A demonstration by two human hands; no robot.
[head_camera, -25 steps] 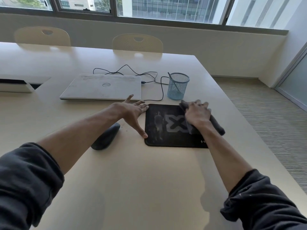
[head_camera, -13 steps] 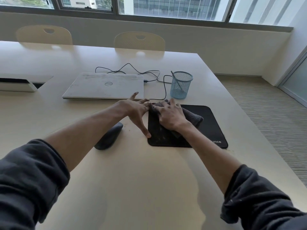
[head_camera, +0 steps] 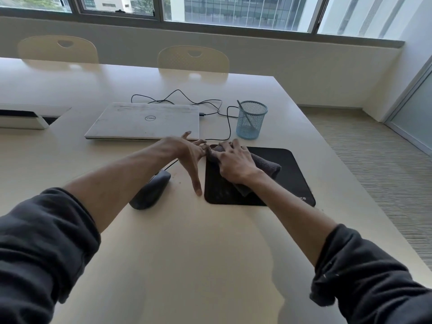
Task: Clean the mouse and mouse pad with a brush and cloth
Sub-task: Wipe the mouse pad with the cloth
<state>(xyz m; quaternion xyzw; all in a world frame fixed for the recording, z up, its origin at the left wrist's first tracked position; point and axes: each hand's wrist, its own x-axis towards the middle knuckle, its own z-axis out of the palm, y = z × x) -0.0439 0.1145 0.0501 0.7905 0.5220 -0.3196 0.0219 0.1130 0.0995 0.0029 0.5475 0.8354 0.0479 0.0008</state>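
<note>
A black mouse pad (head_camera: pixel 289 174) lies on the table right of centre. My right hand (head_camera: pixel 233 161) presses a dark grey cloth (head_camera: pixel 268 166) flat onto the pad's far left corner, fingers spread over it. My left hand (head_camera: pixel 189 155) is spread open at the pad's left edge, thumb on the table by the near corner, fingertips at the far corner. A black mouse (head_camera: pixel 150 189) sits on the table left of the pad, its cable running away behind my left hand. A thin brush handle (head_camera: pixel 244 114) leans inside the blue mesh cup (head_camera: pixel 251 120).
A closed white laptop (head_camera: pixel 142 120) lies beyond my hands, with a black cable (head_camera: pixel 224 113) looping to its right. Two pale chairs (head_camera: pixel 192 58) stand at the far side. The table's right edge (head_camera: pixel 350 183) drops to carpeted floor. A white box (head_camera: pixel 21 118) sits at far left.
My right hand has swept the cloth from the pad's right side to its far left corner, beside my left fingertips. My left hand stays at the pad's left edge.
</note>
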